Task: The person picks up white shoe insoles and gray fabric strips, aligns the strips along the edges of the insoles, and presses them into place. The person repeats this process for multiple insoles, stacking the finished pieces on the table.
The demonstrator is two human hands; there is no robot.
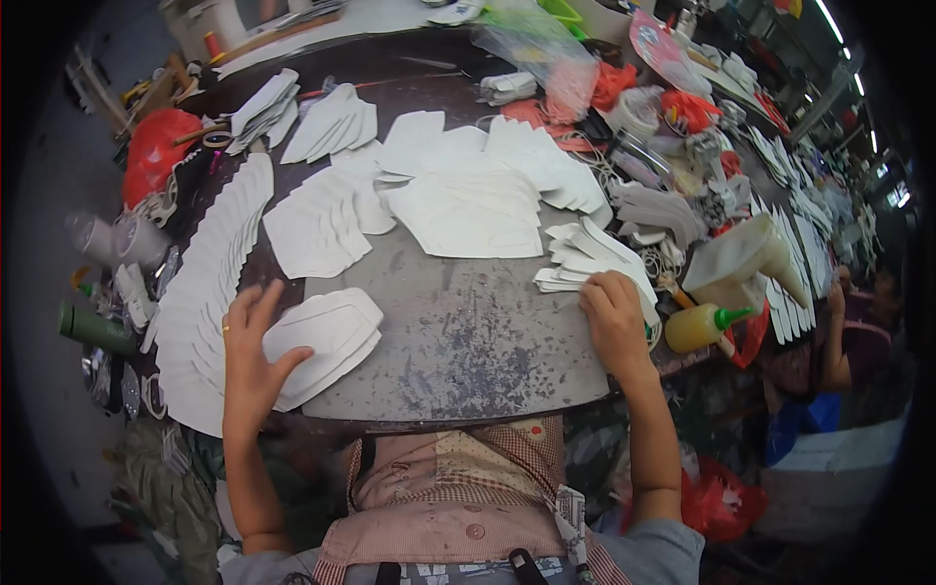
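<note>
My left hand is open, thumb and fingers spread, beside a short stack of white cut pieces at the board's left edge. Its fingers reach over the near part of a long fanned row of white pieces. My right hand has its fingers bent down and closed on the edge of a white piece in a small loose pile; the fingertips are partly hidden. Between my hands lies a worn grey board. Beyond it, larger white panels lie fanned in overlapping groups.
On the right stand a yellow bottle with a green cap and a pale plastic container. Bags and bundles crowd the back right. A red bag and a green cylinder are on the left. Another person sits at far right.
</note>
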